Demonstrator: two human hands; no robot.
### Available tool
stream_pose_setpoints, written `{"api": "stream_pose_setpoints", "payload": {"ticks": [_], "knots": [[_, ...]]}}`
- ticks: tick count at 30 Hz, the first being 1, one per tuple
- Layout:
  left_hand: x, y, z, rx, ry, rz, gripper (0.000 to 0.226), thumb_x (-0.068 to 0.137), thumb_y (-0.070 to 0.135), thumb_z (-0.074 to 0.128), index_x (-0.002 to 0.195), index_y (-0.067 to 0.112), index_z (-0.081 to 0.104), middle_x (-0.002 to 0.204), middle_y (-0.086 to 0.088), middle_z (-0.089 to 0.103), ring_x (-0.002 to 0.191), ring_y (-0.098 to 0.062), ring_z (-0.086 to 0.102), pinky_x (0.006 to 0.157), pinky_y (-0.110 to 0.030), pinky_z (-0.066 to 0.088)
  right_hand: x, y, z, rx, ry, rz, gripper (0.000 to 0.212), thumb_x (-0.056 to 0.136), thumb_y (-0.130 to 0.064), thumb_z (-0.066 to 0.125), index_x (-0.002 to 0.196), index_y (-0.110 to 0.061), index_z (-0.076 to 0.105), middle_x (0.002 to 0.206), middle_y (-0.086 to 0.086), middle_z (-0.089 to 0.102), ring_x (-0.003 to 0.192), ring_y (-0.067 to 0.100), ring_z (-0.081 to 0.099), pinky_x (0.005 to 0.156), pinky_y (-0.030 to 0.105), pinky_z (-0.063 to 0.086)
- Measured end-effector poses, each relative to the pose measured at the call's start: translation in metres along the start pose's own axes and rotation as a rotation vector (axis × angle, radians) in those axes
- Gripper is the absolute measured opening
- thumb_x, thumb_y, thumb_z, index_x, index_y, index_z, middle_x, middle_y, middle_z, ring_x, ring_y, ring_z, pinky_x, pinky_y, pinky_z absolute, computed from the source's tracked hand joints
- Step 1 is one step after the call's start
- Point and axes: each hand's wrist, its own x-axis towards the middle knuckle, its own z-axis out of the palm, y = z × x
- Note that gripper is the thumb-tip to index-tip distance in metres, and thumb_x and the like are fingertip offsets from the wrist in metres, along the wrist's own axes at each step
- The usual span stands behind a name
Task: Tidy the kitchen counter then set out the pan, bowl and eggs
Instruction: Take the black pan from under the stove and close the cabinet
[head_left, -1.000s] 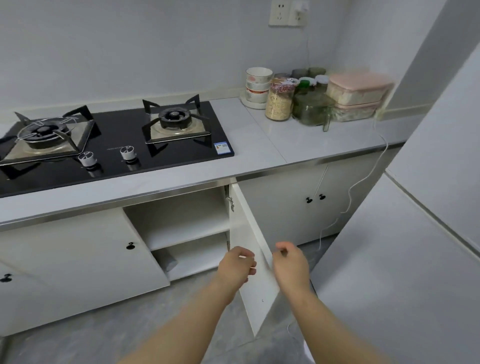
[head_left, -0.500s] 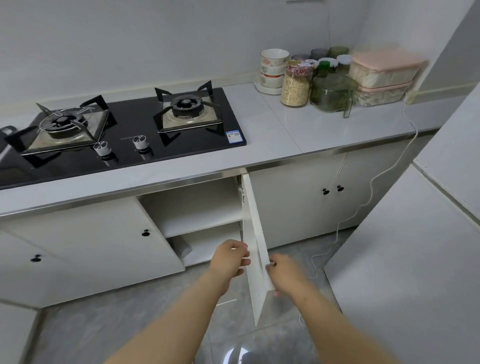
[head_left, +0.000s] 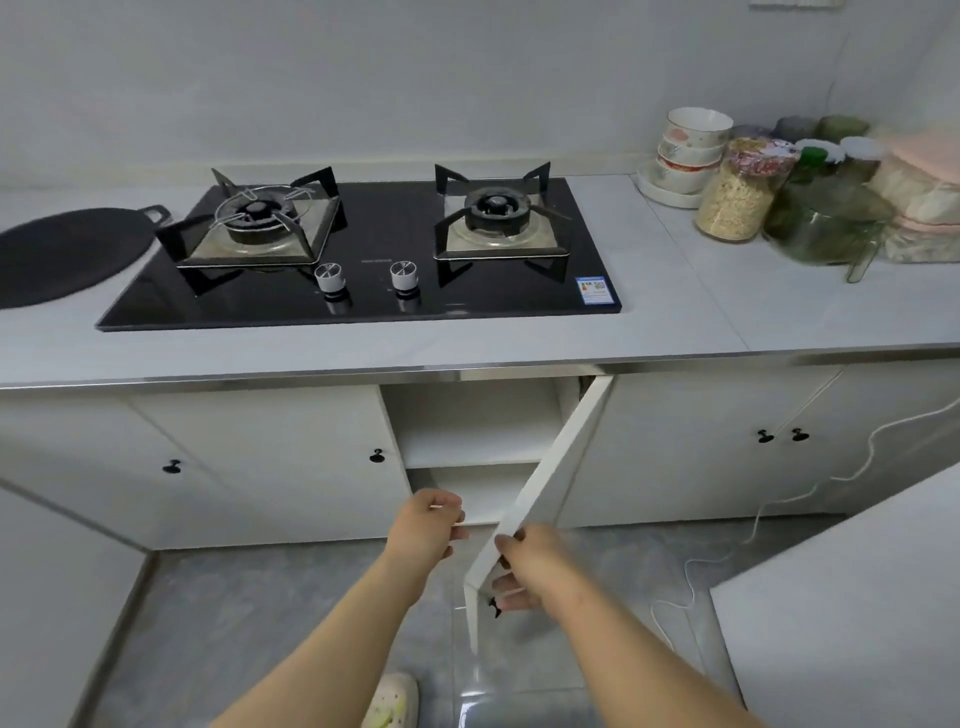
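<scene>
A: While the right hand (head_left: 524, 569) grips the open cabinet door (head_left: 540, 480) and the left hand (head_left: 426, 530) hangs curled, empty, where are the bowls (head_left: 691, 150)?

B: Bench's far right corner; the pan (head_left: 65, 254), left edge. Risk: a swinging door pinching fingers.

My desk (head_left: 727, 306) is pale grey-white with faint tile seams, edged by a silver strip. The hob (head_left: 363, 270) set in it is glossy black, its two knobs (head_left: 366, 274) silvery, with a small blue-and-white sticker (head_left: 597, 289) at one corner. The flat pan (head_left: 62, 254) is matte black. The cabinet door (head_left: 540, 483) and its neighbours are plain white with little black handles. The stacked bowls (head_left: 688, 148) are white with reddish markings. The jar (head_left: 737, 195) holds beige grains; the glass jug (head_left: 826, 228) is green. The floor (head_left: 260, 597) is mottled grey.
</scene>
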Motion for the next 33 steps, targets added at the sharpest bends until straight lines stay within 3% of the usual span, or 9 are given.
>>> {"api": "stream_pose_setpoints", "payload": {"ticks": [2,7,10,17,21,26,30,31,33], "knots": [[0.012,0.004,-0.018,0.023,0.001,0.006,0.011,0.094,0.011,0.045,0.094,0.012,0.055,0.089,-0.003,0.058,0.074,-0.015,0.059,0.072,-0.028,0.047,0.009,-0.017,0.024,0.069,0.03,0.018,0.018,0.098,-0.019,0.043,0.104,-0.004,0.052,0.08,0.005,0.053,0.061,0.019,0.056,0.048,0.03,0.053],[0.051,0.023,-0.07,0.039,0.044,-0.034,0.026,0.09,0.006,0.045,0.067,0.016,0.046,0.071,-0.005,0.046,0.065,-0.021,0.042,0.059,-0.025,0.034,0.042,-0.067,0.078,0.223,0.123,0.054,0.016,0.098,-0.016,0.042,0.092,-0.006,0.053,0.074,0.009,0.056,0.058,0.022,0.057,0.06,0.037,0.055],[0.067,0.032,-0.092,-0.051,0.042,-0.135,0.024,0.092,0.007,0.044,0.071,0.015,0.049,0.072,-0.007,0.049,0.072,-0.022,0.046,0.061,-0.027,0.034,0.06,-0.082,0.091,0.332,0.151,0.091,0.02,0.095,-0.003,0.041,0.081,-0.007,0.055,0.072,0.011,0.056,0.056,0.022,0.056,0.057,0.034,0.053],[0.108,0.047,-0.113,-0.186,-0.116,-0.296,0.022,0.093,0.004,0.043,0.072,0.011,0.048,0.058,-0.002,0.052,0.055,-0.015,0.049,0.051,-0.021,0.035,0.087,-0.104,0.12,0.437,0.233,0.158,0.023,0.091,0.001,0.041,0.074,-0.004,0.056,0.066,0.015,0.055,0.056,0.024,0.053,0.06,0.033,0.053],[0.119,0.052,-0.118,-0.364,-0.088,-0.339,0.022,0.095,0.003,0.042,0.076,0.005,0.053,0.07,-0.011,0.059,0.064,-0.021,0.058,0.064,-0.032,0.048,0.086,-0.136,0.122,0.575,0.181,0.186,0.026,0.085,0.012,0.039,0.067,0.004,0.055,0.066,0.019,0.056,0.056,0.028,0.054,0.058,0.036,0.051],[0.134,0.062,-0.122,-0.569,-0.069,-0.386,0.015,0.097,0.002,0.038,0.091,-0.003,0.051,0.077,-0.017,0.056,0.068,-0.025,0.058,0.068,-0.037,0.049,0.086,-0.151,0.119,0.755,0.139,0.194,0.029,0.09,0.011,0.033,0.069,0.005,0.053,0.07,0.021,0.059,0.063,0.027,0.057,0.06,0.034,0.05],[0.143,0.067,-0.122,-0.703,-0.043,-0.399,0.03,0.098,-0.001,0.03,0.123,-0.004,0.047,0.09,-0.02,0.056,0.078,-0.027,0.059,0.087,-0.039,0.045,0.088,-0.159,0.119,0.873,0.088,0.147,0.023,0.094,0.01,0.031,0.096,0.01,0.054,0.087,0.023,0.062,0.088,0.03,0.06,0.072,0.035,0.051],[0.144,0.068,-0.123,-0.732,-0.039,-0.402,0.035,0.097,-0.004,0.027,0.128,-0.005,0.044,0.098,-0.022,0.057,0.083,-0.028,0.06,0.09,-0.039,0.043,0.089,-0.16,0.118,0.881,0.077,0.138,0.026,0.093,0.01,0.031,0.106,0.011,0.053,0.096,0.025,0.062,0.092,0.029,0.059,0.069,0.034,0.051],[0.146,0.07,-0.123,-0.772,-0.029,-0.413,0.042,0.095,-0.009,0.024,0.133,-0.006,0.041,0.107,-0.024,0.056,0.085,-0.027,0.06,0.092,-0.04,0.041,0.09,-0.163,0.119,0.884,0.052,0.127,0.025,0.093,0.01,0.033,0.104,0.011,0.056,0.106,0.026,0.06,0.094,0.027,0.059,0.064,0.03,0.05]]}}
